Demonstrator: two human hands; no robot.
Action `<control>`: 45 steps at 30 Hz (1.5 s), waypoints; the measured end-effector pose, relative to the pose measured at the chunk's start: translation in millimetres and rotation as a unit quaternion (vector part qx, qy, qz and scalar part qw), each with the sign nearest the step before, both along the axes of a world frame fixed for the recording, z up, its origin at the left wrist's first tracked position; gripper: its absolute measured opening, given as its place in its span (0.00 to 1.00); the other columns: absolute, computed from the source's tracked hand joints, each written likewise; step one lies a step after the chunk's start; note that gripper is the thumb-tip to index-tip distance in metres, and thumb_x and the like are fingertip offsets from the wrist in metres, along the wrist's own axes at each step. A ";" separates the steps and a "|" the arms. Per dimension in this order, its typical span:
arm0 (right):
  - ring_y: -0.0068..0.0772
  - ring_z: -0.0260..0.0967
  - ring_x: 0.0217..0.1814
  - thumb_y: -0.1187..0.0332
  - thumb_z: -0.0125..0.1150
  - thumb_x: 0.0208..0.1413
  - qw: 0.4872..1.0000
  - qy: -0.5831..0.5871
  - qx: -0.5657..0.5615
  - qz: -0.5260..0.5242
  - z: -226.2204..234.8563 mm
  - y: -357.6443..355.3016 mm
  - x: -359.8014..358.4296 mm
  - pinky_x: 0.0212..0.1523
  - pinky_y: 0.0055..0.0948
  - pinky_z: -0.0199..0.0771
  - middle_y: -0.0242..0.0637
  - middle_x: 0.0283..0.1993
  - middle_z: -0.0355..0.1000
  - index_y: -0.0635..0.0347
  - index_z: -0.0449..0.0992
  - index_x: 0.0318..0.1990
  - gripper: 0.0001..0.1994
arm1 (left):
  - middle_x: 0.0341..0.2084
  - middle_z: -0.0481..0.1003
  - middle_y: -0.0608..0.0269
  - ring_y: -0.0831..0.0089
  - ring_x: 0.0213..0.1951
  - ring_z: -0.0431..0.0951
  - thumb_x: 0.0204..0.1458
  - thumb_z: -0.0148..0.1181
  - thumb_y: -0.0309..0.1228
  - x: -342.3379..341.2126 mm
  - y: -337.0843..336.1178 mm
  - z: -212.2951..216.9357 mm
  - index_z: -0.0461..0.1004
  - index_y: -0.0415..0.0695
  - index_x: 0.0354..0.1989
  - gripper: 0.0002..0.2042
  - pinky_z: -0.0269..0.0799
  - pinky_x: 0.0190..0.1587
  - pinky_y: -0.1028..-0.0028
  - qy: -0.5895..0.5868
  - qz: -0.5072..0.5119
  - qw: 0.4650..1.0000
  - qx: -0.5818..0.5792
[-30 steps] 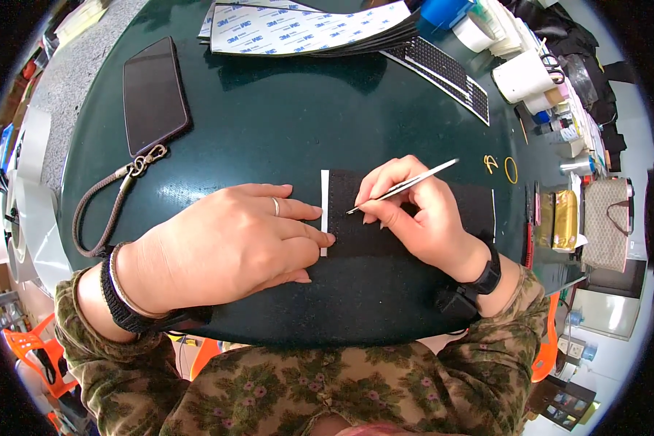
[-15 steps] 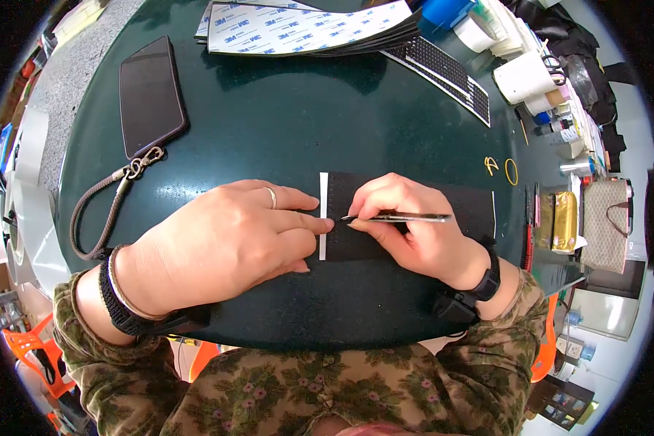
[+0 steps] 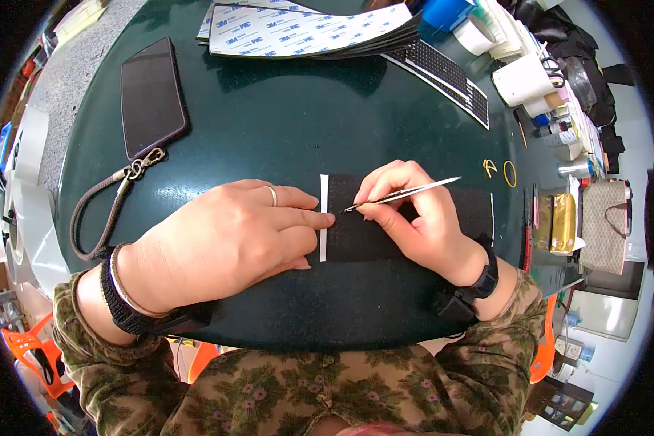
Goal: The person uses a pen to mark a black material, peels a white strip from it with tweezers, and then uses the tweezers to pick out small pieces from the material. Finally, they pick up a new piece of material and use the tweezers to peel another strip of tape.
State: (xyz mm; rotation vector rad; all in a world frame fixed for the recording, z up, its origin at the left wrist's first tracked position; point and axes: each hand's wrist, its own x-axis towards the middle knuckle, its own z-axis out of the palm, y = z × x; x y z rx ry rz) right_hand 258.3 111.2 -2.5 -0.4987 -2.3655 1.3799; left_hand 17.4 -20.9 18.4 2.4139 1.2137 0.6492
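A black sheet [image 3: 407, 240] with a white strip along its left edge lies flat on the dark green table in front of me. My left hand [image 3: 232, 232] lies spread on the table, its index fingertip across the white strip onto the sheet. With the thumb and fingers of my right hand [image 3: 421, 225] I grip a pair of metal tweezers [image 3: 414, 192]. Their tips touch or hover just over the sheet, right of my left fingertip, by a small black bit too small to make out.
A dark phone [image 3: 152, 98] with a wrist strap lies at the left. Adhesive sheets with printed white backing [image 3: 298, 29] are stacked at the far side, beside perforated black strips [image 3: 443, 76]. Tape rolls [image 3: 519, 78], rubber bands [image 3: 510, 174] and a gold packet [image 3: 562, 221] sit rightward.
My right hand has shifted slightly up, and the tweezers' rear end has swung upward, so they slant more steeply. My left hand has stayed in place.
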 end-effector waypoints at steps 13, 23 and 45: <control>0.22 0.74 0.39 0.79 0.65 0.60 0.998 0.012 0.063 0.023 -0.8 -0.1 -3.0 0.39 0.22 0.74 0.39 0.43 0.75 0.60 0.69 0.44 0.10 | 0.53 0.79 0.62 0.57 0.52 0.79 0.49 0.68 0.31 0.2 0.9 3.0 0.75 0.43 0.31 0.08 0.77 0.51 0.60 0.004 0.004 1.000 -0.011; 0.22 0.74 0.41 0.80 0.63 0.61 1.000 -0.009 0.022 -0.010 -0.7 -2.1 -2.3 0.41 0.22 0.75 0.40 0.44 0.75 0.60 0.69 0.44 0.09 | 0.53 0.79 0.63 0.58 0.53 0.79 0.49 0.69 0.32 0.2 0.4 1.3 0.74 0.43 0.30 0.09 0.77 0.52 0.61 0.001 0.007 1.000 -0.021; 0.26 0.75 0.39 0.81 0.64 0.59 1.000 -0.002 0.002 -0.004 2.3 -0.2 -5.9 0.39 0.26 0.76 0.41 0.44 0.76 0.60 0.69 0.42 0.10 | 0.52 0.80 0.66 0.61 0.53 0.79 0.48 0.69 0.34 -0.8 1.1 -0.3 0.73 0.45 0.29 0.10 0.76 0.51 0.62 -0.003 0.014 1.000 -0.023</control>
